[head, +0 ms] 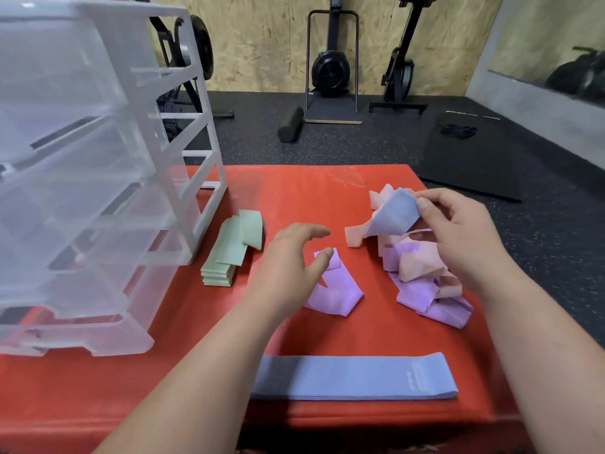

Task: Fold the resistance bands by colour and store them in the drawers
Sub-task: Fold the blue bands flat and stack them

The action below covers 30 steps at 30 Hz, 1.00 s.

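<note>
Above the mixed pile (422,273), my right hand (458,231) pinches 1 blue band (396,214) for colour sorting; left hand (288,253) hovers released.

Flat blue band (353,376): print seemingly illegible

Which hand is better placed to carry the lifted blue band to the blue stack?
Right. The right hand pinches the blue band above the mixed pile, with the blue stack near its forearm. The left hand is open over a purple band, holding nothing.
</note>
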### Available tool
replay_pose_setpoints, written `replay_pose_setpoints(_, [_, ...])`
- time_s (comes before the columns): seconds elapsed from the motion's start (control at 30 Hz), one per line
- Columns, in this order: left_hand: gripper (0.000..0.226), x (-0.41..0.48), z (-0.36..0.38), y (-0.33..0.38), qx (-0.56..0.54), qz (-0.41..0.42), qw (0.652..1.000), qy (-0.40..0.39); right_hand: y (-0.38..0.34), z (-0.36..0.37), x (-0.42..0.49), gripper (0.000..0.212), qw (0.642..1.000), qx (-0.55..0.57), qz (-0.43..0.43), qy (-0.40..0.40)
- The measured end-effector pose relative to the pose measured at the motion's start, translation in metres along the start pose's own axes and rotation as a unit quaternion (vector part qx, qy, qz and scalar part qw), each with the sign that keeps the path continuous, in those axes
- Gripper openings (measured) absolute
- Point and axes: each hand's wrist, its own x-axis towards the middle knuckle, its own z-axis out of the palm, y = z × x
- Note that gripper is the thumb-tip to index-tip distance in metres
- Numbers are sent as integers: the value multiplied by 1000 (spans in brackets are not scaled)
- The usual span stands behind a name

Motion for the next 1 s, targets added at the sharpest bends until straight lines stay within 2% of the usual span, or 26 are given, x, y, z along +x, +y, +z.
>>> replay_pose_setpoints(0.1, [35, -2, -1, 17, -70, -7, 998, 2, -11, 1, -10, 19, 999, 39, 2, -1])
replay_pose_setpoints(0.2, [43, -5, -1, 38, -145, -8, 989, -19, -25, 8, -23, 19, 997, 60, -33, -41])
replay_pose_setpoints(0.27, [41, -7, 1, 48, -172, -3, 985, -36, -28, 13, -28, 20, 994, 18, -66, -82])
replay_pose_setpoints(0.4, [9, -7, 6, 49, -177, -40, 983, -33, -31, 16, -39, 23, 987, -66, -99, -111])
replay_pose_setpoints(0.53, [18, -10, 4, 51, -159, -33, 985, -51, -30, 16, -51, 21, 977, -112, -104, -146])
replay_pose_setpoints(0.63, [25, -13, 2, 53, -173, -20, 982, -78, -27, 13, -56, 13, 970, -179, -115, -119])
replay_pose_setpoints(0.8, [19, -19, -1, 45, -111, 1, 987, -112, -45, 2, -65, 14, 990, -51, -114, -66])
replay_pose_setpoints(0.93, [27, -25, -12, 38, -23, 6, 992, -126, -40, -13, -69, 10, 998, 43, -38, 21])
replay_pose_setpoints(1.0, [24, -31, -20, 33, 19, 3, 991, -133, -35, -22, -73, 8, 997, 53, 6, 48])
